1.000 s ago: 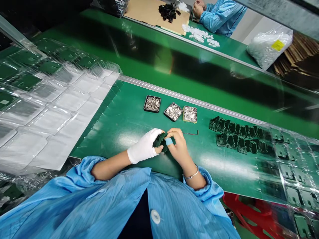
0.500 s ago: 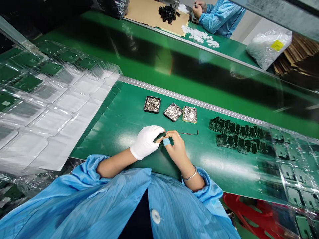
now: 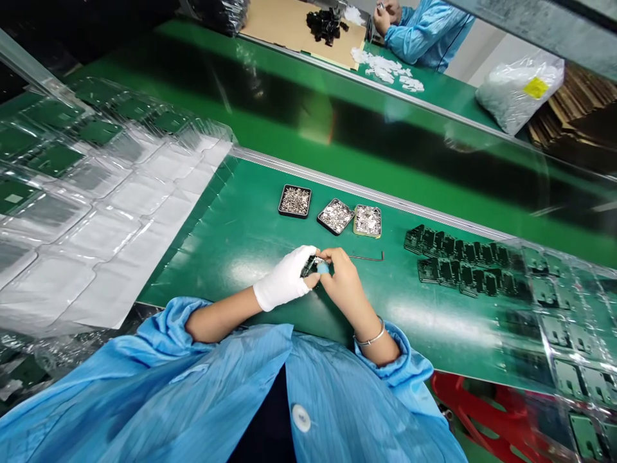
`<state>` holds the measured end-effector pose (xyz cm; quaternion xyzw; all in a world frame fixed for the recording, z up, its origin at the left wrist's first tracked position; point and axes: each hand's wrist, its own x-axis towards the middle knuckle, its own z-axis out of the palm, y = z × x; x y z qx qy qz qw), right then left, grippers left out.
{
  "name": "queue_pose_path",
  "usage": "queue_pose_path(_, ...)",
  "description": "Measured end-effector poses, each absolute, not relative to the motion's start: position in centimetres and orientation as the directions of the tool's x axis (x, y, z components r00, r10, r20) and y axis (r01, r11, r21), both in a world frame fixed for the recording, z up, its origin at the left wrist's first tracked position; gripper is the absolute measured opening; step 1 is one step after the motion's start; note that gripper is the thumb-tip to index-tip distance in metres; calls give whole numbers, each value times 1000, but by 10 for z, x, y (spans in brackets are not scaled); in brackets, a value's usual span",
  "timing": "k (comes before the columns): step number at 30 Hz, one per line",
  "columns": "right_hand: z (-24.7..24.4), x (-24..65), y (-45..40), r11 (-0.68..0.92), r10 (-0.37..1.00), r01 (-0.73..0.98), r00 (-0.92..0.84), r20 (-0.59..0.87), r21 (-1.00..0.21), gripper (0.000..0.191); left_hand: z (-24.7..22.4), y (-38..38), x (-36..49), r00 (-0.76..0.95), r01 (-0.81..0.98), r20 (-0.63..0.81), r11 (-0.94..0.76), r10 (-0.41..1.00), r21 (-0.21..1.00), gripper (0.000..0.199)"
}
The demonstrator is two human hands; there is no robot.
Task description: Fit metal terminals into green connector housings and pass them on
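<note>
My left hand (image 3: 284,280), in a white glove with bare fingertips, grips a small green circuit board (image 3: 310,265) above the green table (image 3: 231,257). My right hand (image 3: 340,275), with a blue wrap on one finger, has its fingers pressed together at the board's right side; whether a small part is between them is hidden. A thin L-shaped metal rod (image 3: 369,258) lies just beyond my right hand. Farther off stand three small trays of metal parts: a left one (image 3: 295,200), a middle one (image 3: 335,216) and a right one (image 3: 367,220).
Two rows of green boards (image 3: 453,249) lie at the right, beside clear plastic trays (image 3: 554,334). More clear trays (image 3: 110,212) cover the left. A metal rail (image 3: 337,188) edges the table's far side. Another person's blue sleeve (image 3: 424,35) shows beyond.
My left hand has turned a little with the board, which shows at a different angle. My right hand has shifted slightly, its fingers now bent over the board.
</note>
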<state>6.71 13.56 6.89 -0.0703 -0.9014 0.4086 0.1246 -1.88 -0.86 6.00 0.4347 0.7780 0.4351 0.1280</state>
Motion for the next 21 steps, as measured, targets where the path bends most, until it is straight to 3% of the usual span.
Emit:
queue_pose_path(4, 70, 66, 130, 724, 176, 34, -975, 137, -689, 36, 65, -6, -25, -620, 483, 48, 333, 783, 810, 18)
queue_pose_path(10, 67, 63, 126, 744, 160, 6, -972, 169, -668, 36, 69, -2, -29, -640, 488, 44, 362, 767, 794, 6)
queue_pose_path(18, 79, 56, 146, 702, 117, 11, -988, 99, -712, 27, 64, -8, -29, -656, 469, 80, 322, 751, 823, 18)
queue_pose_path(21, 89, 32, 179, 801, 201, 134, -978, 51, -584, 23, 61, -14, -33, -684, 377, 83, 254, 725, 891, 30)
